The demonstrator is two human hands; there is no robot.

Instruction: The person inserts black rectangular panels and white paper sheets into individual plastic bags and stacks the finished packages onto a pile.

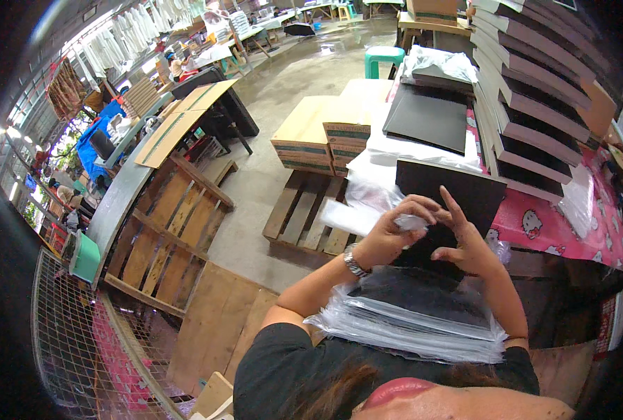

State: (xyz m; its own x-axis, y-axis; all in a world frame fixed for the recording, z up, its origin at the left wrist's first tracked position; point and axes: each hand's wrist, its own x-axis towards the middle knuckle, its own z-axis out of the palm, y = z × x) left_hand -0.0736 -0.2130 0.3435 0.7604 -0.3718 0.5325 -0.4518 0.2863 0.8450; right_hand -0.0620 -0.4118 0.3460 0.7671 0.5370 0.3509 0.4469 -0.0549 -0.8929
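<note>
My left hand (385, 238), with a metal watch on its wrist, is closed on a crumpled white piece (411, 222) that looks like tissue or cloth. Its fingertips meet the fingers of my right hand (469, 245), whose index finger points up and whose thumb stands apart. Beneath both hands lies a flat black board or cover (451, 192), partly hidden by them. A white flat strip (350, 218) shows beside my left hand; I cannot tell whether it is held. Close to my body rests a stack of clear plastic bags (409, 322).
Tall piles of thick black-covered blocks (539, 105) stand at the right, on a pink patterned cloth (556, 224). Another black board (427, 115) lies ahead. Cardboard boxes (304, 133) sit on a wooden pallet (304, 210). A wire mesh panel (80, 336) is at the left. People work far off.
</note>
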